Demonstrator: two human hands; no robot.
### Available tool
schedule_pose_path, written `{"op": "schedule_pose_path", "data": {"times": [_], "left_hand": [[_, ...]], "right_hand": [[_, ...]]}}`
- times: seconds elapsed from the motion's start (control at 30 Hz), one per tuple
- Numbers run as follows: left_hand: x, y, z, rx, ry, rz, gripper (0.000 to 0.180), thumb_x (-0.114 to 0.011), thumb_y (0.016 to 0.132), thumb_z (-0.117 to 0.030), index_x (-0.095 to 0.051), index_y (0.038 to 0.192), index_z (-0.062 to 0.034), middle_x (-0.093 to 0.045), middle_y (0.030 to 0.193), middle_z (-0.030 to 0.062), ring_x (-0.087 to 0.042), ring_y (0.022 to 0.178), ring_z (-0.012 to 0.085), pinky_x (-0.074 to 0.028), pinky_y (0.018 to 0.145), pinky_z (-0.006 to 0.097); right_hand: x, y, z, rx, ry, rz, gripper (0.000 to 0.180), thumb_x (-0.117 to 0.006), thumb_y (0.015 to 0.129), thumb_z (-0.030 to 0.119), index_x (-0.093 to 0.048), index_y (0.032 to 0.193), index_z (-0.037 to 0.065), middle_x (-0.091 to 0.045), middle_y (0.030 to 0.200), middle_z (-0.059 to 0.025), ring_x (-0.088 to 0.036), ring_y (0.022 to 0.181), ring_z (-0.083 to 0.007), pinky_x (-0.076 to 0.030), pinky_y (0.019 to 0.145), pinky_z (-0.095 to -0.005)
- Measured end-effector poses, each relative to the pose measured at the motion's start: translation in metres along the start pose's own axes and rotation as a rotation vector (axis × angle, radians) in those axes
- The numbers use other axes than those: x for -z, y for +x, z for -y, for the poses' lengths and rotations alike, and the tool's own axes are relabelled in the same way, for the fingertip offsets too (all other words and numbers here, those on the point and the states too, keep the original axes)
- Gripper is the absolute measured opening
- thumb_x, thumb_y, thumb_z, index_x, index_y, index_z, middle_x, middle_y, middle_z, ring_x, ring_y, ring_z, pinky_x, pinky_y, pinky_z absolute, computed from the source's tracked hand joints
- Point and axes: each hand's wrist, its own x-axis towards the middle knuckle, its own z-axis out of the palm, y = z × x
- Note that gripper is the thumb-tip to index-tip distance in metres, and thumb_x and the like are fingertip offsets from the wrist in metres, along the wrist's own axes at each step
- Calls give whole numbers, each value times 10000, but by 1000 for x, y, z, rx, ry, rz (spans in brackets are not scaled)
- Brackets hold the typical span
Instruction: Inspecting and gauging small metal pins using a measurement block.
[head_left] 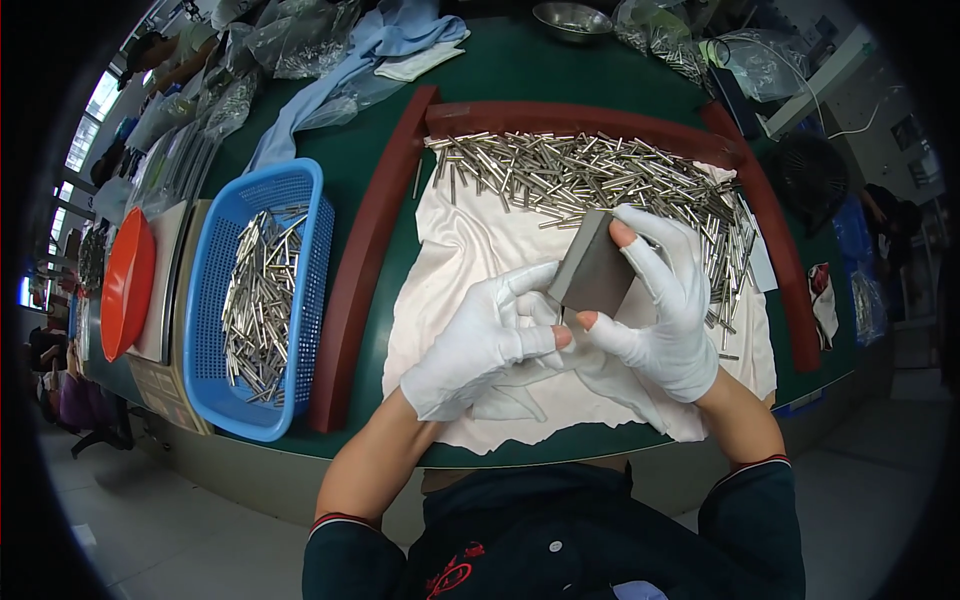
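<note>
Fingers [622,234] of the right hand [665,310], in a white fabric glove with bare index and thumb tips: clenched on a dark grey, flat-faced rectangular block [600,275], index at its upper edge, thumb at its lower end. Fingers [562,337] of the left hand [470,340], likewise gloved, thumb tip bare: bent toward the block's lower left corner; whether they grip anything, cannot be told.

Head view, contents:
- Block: tilted, between the two hands, over a creased cream cloth [450,255].
- Slim, silvery metal pins [570,170]: heaped along the cloth's far and right sides; one loose pin [552,224] just beyond the block.
- Dark red three-sided frame [368,270]: around the cloth's left, far and right sides, on a dark green table [500,75].
- Blue perforated plastic basket [322,250]: left of the frame, holding further metal pins [262,310].
- Orange-red plastic dish [128,285]: left of the basket, tilted.
- Light blue cloth [400,38]: far left of the table.
- Shallow round metal bowl [572,20]: at the far side.
</note>
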Motion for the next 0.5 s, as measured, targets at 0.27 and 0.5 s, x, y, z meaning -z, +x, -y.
{"op": "schedule_pose_path", "data": {"times": [0.27,0.5], "left_hand": [[3,0,0,6,-29,52,688,-756,785,-67,-434,1385,32,-675,938,61,-641,753,89,-541,657,199],[-3,0,1,-17,-69,7,682,-736,817,-50,-400,1401,52,-667,885,56,-634,744,82,-530,675,201]], "right_hand": [[1,0,2,56,-3,-34,779,-797,598,238,-518,1296,36,-535,1257,-136,-506,1058,-324,-419,899,-432],[-4,-3,6,77,-82,-90,799,-804,581,228,-519,1307,55,-529,1270,-140,-505,1057,-323,-424,890,-428]]}}
